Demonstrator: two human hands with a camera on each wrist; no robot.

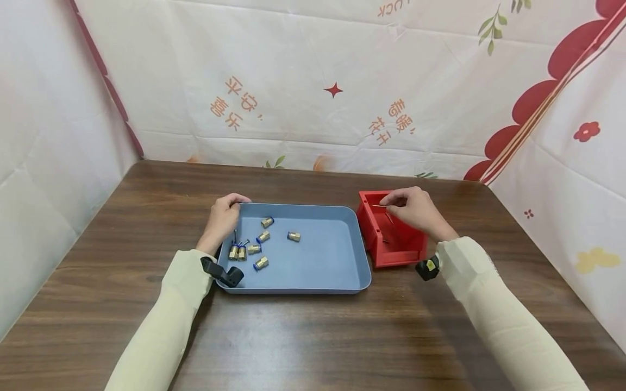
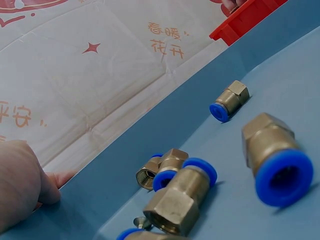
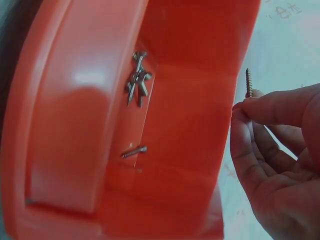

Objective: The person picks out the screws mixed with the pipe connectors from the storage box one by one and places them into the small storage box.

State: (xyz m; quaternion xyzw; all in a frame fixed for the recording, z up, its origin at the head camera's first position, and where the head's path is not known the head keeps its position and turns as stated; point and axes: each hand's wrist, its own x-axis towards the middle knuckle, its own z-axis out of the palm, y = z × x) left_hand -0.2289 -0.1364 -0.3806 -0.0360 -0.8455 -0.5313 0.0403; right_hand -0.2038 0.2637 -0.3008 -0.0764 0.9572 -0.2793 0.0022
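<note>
My left hand point(image 1: 224, 218) grips the rim of the blue tray point(image 1: 318, 271) at its back left corner. Several brass fittings with blue collars point(image 1: 294, 236) lie in the tray, mostly in its left half. A few small screws point(image 1: 245, 242) lie among them at the left. Over the red bin point(image 1: 402, 259), my right hand point(image 1: 417, 209) pinches a screw point(image 3: 248, 84) between thumb and fingertips, its threaded end sticking out. Inside the bin, several loose screws point(image 3: 134, 152) lie on the floor, some in a small heap.
The bin stands against the tray's right side on a brown wooden table point(image 1: 313, 336). A printed white cloth point(image 1: 303, 70) hangs behind the table and along both sides. Dark wrist cameras point(image 1: 222, 272) sit on both wrists, the left one over the tray's edge.
</note>
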